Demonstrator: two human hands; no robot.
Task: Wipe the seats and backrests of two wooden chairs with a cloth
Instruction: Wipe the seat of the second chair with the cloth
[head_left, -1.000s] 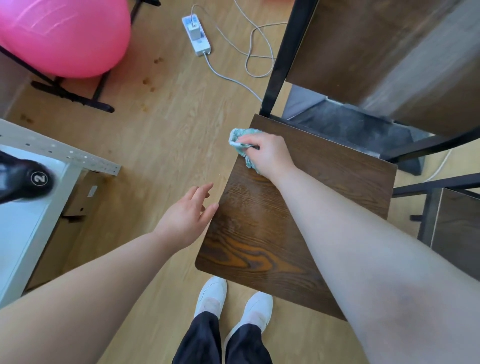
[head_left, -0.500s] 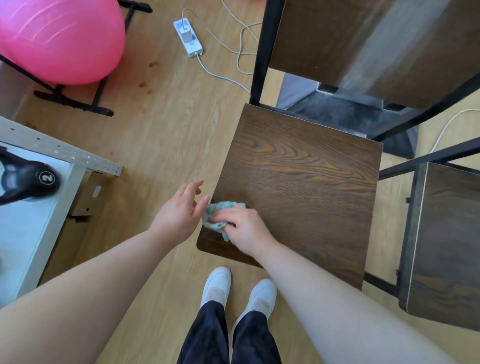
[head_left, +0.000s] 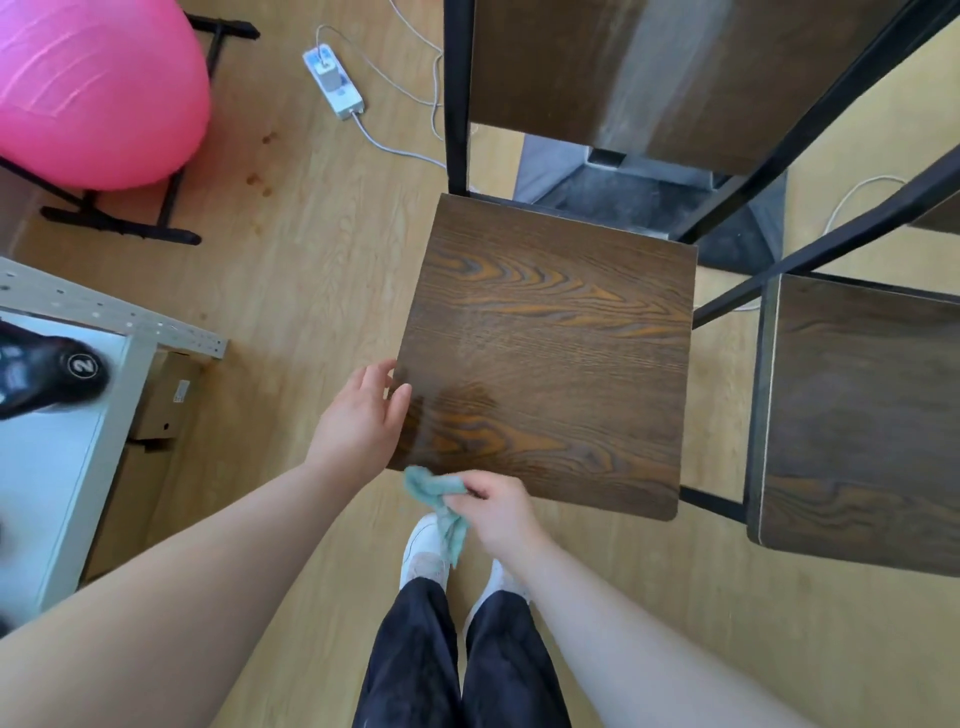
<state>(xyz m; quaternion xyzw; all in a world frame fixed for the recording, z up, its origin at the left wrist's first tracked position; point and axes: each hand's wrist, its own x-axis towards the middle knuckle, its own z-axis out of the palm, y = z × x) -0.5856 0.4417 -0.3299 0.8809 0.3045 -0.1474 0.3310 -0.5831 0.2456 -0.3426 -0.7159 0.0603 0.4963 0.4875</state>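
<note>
A dark wooden chair seat (head_left: 550, 353) with a black metal frame fills the middle of the view, its backrest (head_left: 649, 73) rising at the top. A second chair's seat (head_left: 857, 421) stands to its right. My right hand (head_left: 496, 512) pinches a crumpled teal cloth (head_left: 439, 501) just off the near front corner of the first seat, the cloth hanging down over my shoes. My left hand (head_left: 361, 421) lies with straight fingers against the seat's left front edge.
A pink exercise ball (head_left: 93, 88) on a black stand sits at the far left. A white power strip (head_left: 332, 80) with cables lies on the wooden floor. A white table (head_left: 67, 457) with a black object is at the left.
My right hand drew the cloth from the seat's far left corner down its left side and off the near edge. My left hand closed in on the seat's left edge.
</note>
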